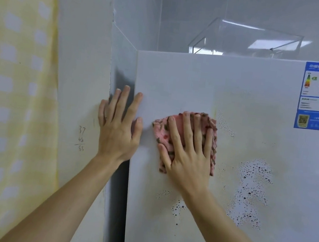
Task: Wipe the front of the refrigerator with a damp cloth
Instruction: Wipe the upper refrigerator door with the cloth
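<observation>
A yellow checked curtain [7, 103] is hanging down the frame's left, beside a white wall [83, 52] bearing pencilled numbers [81, 137]; a clear box [243, 41] is sitting upper right, catching light.

Two arms of one person show, each from the fingertips down to where the picture's lower edge cuts off the forearm. The left hand [118, 130] and the right hand [187, 154] are bare, and so are the left forearm [66, 199] and the right forearm [228, 228]; anything worn higher up the arms lies outside the picture. The fingers [175, 134] are long and slim, with nails cut short and plain. Knuckles and tendons raise faint ridges along the backs of both hands, and the narrow wrists widen smoothly into the forearms
</observation>
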A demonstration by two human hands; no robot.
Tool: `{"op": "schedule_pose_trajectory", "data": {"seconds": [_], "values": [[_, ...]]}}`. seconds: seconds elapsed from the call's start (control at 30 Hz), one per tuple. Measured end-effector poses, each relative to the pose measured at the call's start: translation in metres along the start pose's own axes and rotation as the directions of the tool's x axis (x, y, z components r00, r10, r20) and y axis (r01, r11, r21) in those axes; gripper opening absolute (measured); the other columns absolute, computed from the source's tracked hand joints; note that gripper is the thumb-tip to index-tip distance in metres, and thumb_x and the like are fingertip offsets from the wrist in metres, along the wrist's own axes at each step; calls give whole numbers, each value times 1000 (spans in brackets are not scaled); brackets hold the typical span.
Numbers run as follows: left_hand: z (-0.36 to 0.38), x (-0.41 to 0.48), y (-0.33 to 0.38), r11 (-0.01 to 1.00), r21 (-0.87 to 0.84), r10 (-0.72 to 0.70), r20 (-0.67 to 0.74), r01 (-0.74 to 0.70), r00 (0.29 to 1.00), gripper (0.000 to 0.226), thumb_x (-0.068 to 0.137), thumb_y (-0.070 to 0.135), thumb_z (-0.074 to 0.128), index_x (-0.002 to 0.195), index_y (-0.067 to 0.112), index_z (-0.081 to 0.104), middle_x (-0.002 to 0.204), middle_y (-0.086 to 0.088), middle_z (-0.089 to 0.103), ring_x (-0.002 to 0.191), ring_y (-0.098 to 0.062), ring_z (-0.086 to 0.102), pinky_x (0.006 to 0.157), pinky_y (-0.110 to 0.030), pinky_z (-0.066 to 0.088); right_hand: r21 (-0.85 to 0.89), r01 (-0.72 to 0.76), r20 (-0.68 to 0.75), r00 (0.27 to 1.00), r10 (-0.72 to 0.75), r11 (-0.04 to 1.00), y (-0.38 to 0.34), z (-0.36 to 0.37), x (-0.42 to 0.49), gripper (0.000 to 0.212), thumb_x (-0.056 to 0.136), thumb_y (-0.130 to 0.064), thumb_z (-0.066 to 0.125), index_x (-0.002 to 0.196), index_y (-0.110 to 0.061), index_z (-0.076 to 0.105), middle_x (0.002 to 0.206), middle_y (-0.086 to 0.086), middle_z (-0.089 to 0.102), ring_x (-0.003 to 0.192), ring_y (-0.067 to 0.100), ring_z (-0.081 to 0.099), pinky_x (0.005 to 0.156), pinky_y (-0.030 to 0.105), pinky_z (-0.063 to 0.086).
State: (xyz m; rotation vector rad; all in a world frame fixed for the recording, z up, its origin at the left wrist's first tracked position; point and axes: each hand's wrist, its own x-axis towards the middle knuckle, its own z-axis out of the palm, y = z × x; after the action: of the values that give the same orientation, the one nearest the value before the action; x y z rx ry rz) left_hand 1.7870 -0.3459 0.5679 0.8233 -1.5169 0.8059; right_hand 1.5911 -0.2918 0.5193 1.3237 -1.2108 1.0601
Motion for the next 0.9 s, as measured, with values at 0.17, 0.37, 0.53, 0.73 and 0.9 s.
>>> {"op": "schedule_pose_trajectory", "data": {"seconds": [0.17,0.37,0.53,0.73,0.9], "values": [[0,-2,-26,998,64,-6,14,5,1000,62,109,39,33,168,26,22,177,-4,16,164,-20,10,130,-57,-2,25,-51,-67,996,53,998,30,-10,76,64,109,-56,36,166,-26,32,174,8,24,162,32,19,131,57,10],[0,-4,-52,991,86,-104,1,103,995,65,109,37,32,170,23,13,178,-8,6,165,-28,2,131,-56,2,10,-159,-57,986,159,987,52,-12,130,67,110,-59,23,169,-29,16,177,7,11,164,30,7,132,54,1],[2,-9,-53,994,62,-93,-8,93,996,65,110,36,31,170,21,12,178,-8,6,165,-28,2,132,-53,3,-31,-175,-75,982,172,984,31,-3,45,65,112,-53,32,168,-23,21,175,12,18,162,35,14,131,57,13],[-2,-10,-48,991,52,-120,1,120,993,64,110,37,30,170,22,12,178,-7,6,165,-26,1,131,-53,-2,-16,-102,4,995,102,995,27,-3,1,67,110,-55,37,168,-22,25,175,13,17,163,35,11,131,60,10],[-1,2,-22,1000,-23,-12,-13,12,1000,64,109,35,34,169,22,17,177,-9,9,165,-27,4,131,-54,0,3,-86,-14,996,86,996,49,-15,63,67,109,-57,34,167,-26,27,175,10,18,162,35,13,130,61,9]]}}
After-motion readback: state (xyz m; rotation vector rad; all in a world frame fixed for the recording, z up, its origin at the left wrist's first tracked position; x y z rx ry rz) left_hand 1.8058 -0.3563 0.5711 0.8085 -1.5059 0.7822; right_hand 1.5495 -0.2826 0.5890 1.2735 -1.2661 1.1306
